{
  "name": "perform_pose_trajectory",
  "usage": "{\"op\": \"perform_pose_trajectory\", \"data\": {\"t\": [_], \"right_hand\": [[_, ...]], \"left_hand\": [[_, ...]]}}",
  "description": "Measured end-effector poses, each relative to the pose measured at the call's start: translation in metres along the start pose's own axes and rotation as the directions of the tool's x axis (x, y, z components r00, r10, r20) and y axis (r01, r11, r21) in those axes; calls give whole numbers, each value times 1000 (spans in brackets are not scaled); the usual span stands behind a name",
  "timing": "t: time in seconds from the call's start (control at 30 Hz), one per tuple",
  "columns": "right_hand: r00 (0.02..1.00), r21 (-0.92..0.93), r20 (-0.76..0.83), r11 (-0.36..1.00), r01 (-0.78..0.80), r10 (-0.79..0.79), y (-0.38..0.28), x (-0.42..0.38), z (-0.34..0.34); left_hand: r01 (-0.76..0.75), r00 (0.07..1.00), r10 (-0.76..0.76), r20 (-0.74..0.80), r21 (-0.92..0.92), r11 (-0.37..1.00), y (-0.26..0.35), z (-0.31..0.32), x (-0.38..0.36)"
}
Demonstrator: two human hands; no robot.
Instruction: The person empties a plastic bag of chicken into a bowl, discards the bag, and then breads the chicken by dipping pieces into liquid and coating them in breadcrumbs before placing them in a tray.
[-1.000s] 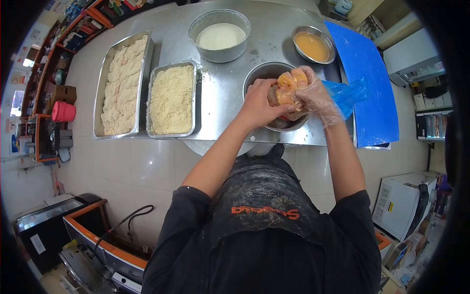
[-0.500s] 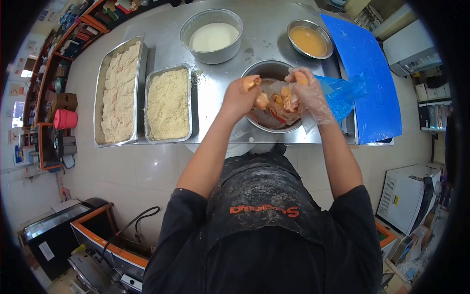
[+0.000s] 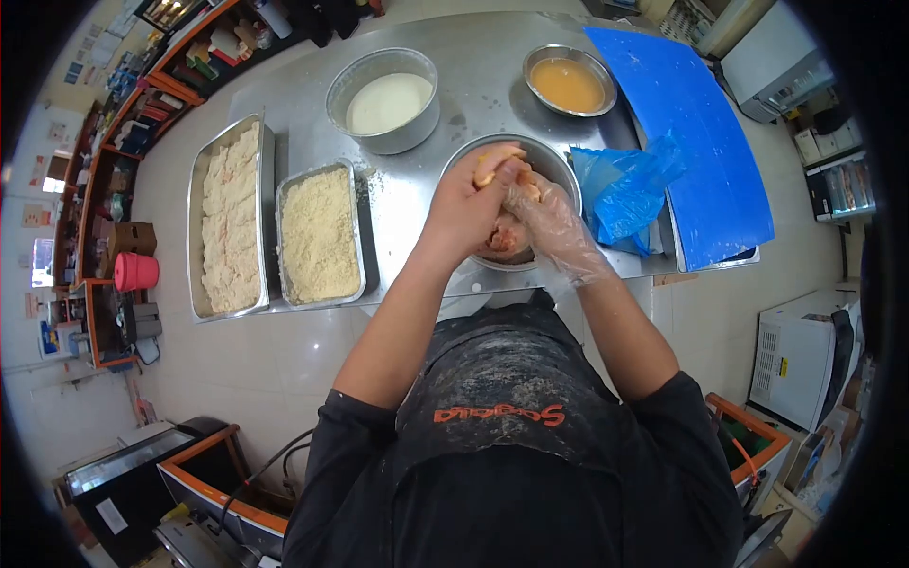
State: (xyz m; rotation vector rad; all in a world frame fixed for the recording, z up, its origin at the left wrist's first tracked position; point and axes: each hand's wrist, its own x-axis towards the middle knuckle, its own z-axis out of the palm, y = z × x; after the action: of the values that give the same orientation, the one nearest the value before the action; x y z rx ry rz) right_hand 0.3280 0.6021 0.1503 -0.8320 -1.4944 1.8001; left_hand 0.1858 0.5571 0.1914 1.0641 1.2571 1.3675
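Over a round metal bowl (image 3: 566,166), my two hands are brought close together. My bare left hand (image 3: 464,204) is closed on a piece of raw chicken (image 3: 488,175) that shows partly between the fingers. My right hand (image 3: 554,227), in a clear plastic glove, is closed against the meat from the other side and overlaps the left fingers. Below them in the bowl lies more raw meat (image 3: 508,239), partly hidden by the hands. A crumpled blue plastic bag (image 3: 620,194) lies just right of the bowl.
At left stand a long tray of floury coated pieces (image 3: 230,218) and a smaller tray of pale crumbs (image 3: 322,237). Farther back are a pot of white liquid (image 3: 388,102) and a bowl of orange liquid (image 3: 568,85). A blue board (image 3: 701,161) covers the table's right side.
My hands have come together from apart, both over the bowl, with the chicken now squeezed between them. The whole view has shifted slightly.
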Motion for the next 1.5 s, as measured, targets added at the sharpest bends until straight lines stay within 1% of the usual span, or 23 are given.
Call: {"op": "perform_pose_trajectory", "data": {"t": [0.07,0.1,0.2,0.3,0.4,0.5,0.6,0.63,0.7,0.73,0.8,0.83,0.93,1.0,1.03,1.1,1.13,1.2,1.27,1.3,1.33,1.4,1.5], "right_hand": [[981,247,-74,956,-156,179,-3,-1,11],[977,413,-118,904,-115,178,-8,-5,18],[959,604,-113,784,-143,262,9,2,12],[954,491,-159,858,-149,256,12,0,7],[945,247,-209,948,-199,253,5,-3,8],[949,167,-278,981,-102,146,0,0,16],[958,239,-263,970,-47,111,10,6,13],[942,252,-320,968,-18,101,13,8,15],[899,271,-429,962,41,83,15,14,23],[887,320,-449,947,44,110,15,16,21],[864,416,-475,908,51,169,12,21,21],[855,406,-490,912,49,172,8,22,22],[829,353,-532,935,30,174,-1,24,25],[817,290,-552,957,-1,168,0,25,25],[835,218,-533,976,-22,138,13,27,19],[869,69,-488,996,-53,80,50,33,2],[862,43,-498,996,-79,90,49,33,3],[846,-9,-522,991,-133,109,49,31,7],[865,-163,-502,981,-102,7,59,36,0],[874,-237,-485,968,-85,-42,63,38,-3],[892,-275,-452,954,-122,-16,56,36,-2],[922,-356,-384,915,-189,41,35,33,2],[950,-359,-313,927,-113,-5,62,48,-18]], "left_hand": [[67,996,-73,-48,-121,990,-8,-5,1],[101,991,-115,-66,-183,978,-11,-9,0],[225,971,-239,-25,-254,941,-17,-16,-5],[241,964,-262,-55,-246,939,-41,-24,-7],[292,943,-325,-64,-303,907,-50,-24,-12],[291,948,-297,-114,-66,954,-45,-19,-21],[194,981,-187,-58,190,962,-52,-19,-26],[157,987,-146,-63,234,960,-55,-17,-27],[192,981,-183,-58,264,945,-56,-16,-28],[210,978,-203,-56,277,937,-54,-14,-29],[263,965,-259,-48,233,936,-39,-6,-34],[290,957,-287,-43,210,934,-32,-2,-36],[253,965,-261,14,202,946,-45,-5,-38],[93,995,-74,-68,325,941,-61,-12,-47],[20,995,21,-102,390,921,-64,-14,-54],[168,982,-137,-128,286,943,-58,-30,-74],[240,968,-214,-132,232,943,-53,-41,-86],[247,956,-199,-218,221,943,-66,-64,-115],[276,937,-199,-286,260,925,-94,-93,-151],[319,916,-221,-335,274,907,-106,-105,-169],[363,891,-241,-385,284,887,-118,-116,-188],[459,828,-312,-467,244,854,-143,-134,-225],[581,723,-402,-562,179,794,-176,-146,-275]]}}
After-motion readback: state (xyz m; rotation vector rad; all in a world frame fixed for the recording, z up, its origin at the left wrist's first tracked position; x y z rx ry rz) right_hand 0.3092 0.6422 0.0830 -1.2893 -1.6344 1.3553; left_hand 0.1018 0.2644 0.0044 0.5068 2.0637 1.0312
